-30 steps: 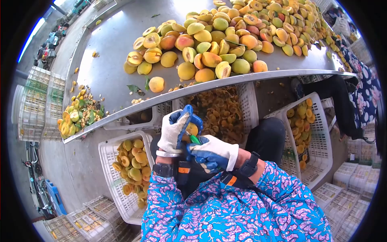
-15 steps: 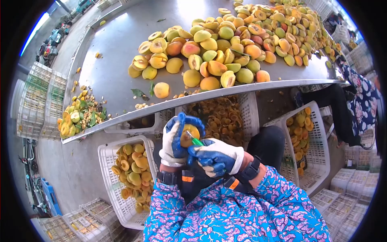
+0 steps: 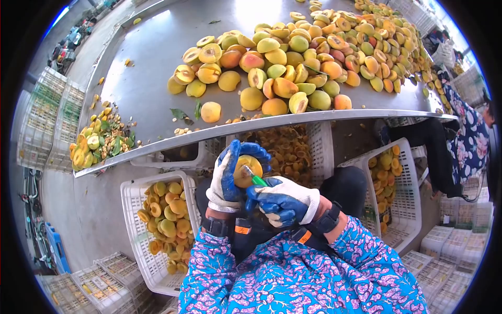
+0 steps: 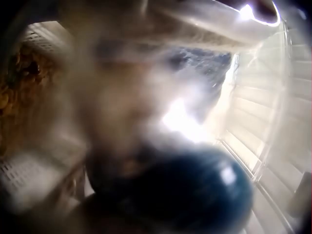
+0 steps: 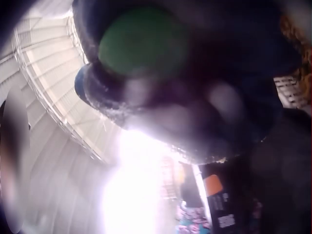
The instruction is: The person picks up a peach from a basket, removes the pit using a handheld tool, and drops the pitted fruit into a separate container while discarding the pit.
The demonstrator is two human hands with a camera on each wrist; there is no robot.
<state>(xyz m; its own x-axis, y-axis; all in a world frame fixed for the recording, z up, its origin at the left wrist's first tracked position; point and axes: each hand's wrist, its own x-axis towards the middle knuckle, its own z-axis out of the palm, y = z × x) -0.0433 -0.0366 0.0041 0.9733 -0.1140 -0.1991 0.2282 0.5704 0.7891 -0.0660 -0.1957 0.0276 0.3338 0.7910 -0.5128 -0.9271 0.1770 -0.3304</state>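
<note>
Peach half [image 3: 246, 171]: yellow-orange, rounded, cut face turned up toward the head camera, held in the air below the edge of the metal surface [image 3: 146, 78] and above the person's lap. Left hand [image 3: 228, 175]: white glove with blue palm, fingers [image 3: 254, 150] curled round the fruit from behind and above, cupping it. Right hand [image 3: 282, 201]: matching glove, fingers curled tight round a green-handled tool [image 3: 255, 179] whose tip touches the cut face of the fruit; the two hands meet just in front of the body. Both wrists carry black straps; sleeves are blue and pink floral. Left wrist view: blurred, only a blue glove tip [image 4: 195, 190] readable. Right wrist view: the green handle end [image 5: 141, 41] inside dark gloved fingers. Surroundings: heap of peaches [image 3: 308, 52] on the surface; white crates [image 3: 138, 220] of fruit halves beside the knees.
</note>
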